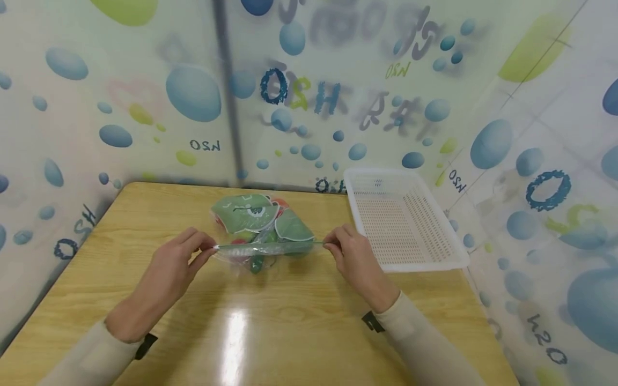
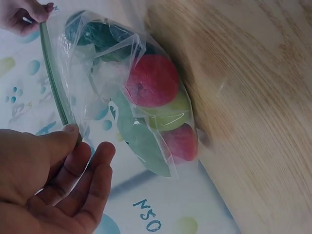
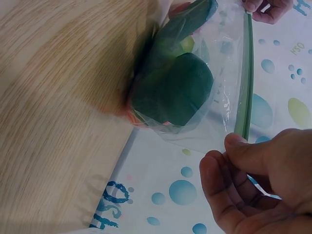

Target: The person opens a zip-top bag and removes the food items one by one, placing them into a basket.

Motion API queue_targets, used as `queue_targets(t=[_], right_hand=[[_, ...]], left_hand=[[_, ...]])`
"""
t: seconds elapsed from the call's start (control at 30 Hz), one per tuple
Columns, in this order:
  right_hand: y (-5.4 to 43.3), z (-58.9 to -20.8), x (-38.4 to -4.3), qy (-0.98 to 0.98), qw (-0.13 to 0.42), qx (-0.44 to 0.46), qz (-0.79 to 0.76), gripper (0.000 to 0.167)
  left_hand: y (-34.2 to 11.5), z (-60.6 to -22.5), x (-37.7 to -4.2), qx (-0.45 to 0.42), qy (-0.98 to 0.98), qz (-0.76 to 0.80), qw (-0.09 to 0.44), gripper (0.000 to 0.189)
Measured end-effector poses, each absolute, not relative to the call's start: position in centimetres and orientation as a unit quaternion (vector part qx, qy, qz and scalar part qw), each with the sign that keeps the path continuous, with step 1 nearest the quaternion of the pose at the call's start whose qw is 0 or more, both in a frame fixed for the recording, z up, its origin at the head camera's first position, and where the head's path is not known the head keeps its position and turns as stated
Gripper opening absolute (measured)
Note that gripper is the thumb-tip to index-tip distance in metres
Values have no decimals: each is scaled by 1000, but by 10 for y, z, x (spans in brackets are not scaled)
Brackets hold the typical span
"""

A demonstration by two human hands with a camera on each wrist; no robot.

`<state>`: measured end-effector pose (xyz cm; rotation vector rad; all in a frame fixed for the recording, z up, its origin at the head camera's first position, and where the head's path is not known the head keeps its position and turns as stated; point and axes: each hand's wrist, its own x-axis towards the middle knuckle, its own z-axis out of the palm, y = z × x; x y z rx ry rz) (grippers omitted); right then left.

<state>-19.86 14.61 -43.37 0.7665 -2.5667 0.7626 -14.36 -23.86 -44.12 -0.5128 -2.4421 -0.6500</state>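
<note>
Pinching opposite ends, left hand (image 1: 170,271) and right hand (image 1: 358,262) had fingers clamped on the green strip (image 1: 270,247) of the zip bag (image 1: 263,233). Even outward tension probably kept it straightest.

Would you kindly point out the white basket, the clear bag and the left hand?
White basket (image 1: 388,225), head view: perforated floor.
Clear bag (image 2: 107,75), left wrist view: transparent film.
Left hand (image 1: 168,269), head view: its back.

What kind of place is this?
Probably a small booth or room corner: bubble-patterned walls stand close around a wooden table, with a white basket on it.
</note>
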Motion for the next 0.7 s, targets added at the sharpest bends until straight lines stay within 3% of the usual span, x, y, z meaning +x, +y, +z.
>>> queue_targets(t=[0.2, 0.5, 0.7], right_hand=[[146, -433, -197, -905, 179, 278, 267, 7], [147, -437, -196, -908, 180, 279, 256, 8], [145, -438, -196, -906, 182, 287, 252, 7]], left_hand=[[-238, -442, -140, -189, -918, -225, 268, 28], [-230, -438, -134, -173, -940, -213, 203, 24], [-209, -435, -136, -186, -941, -224, 174, 10]])
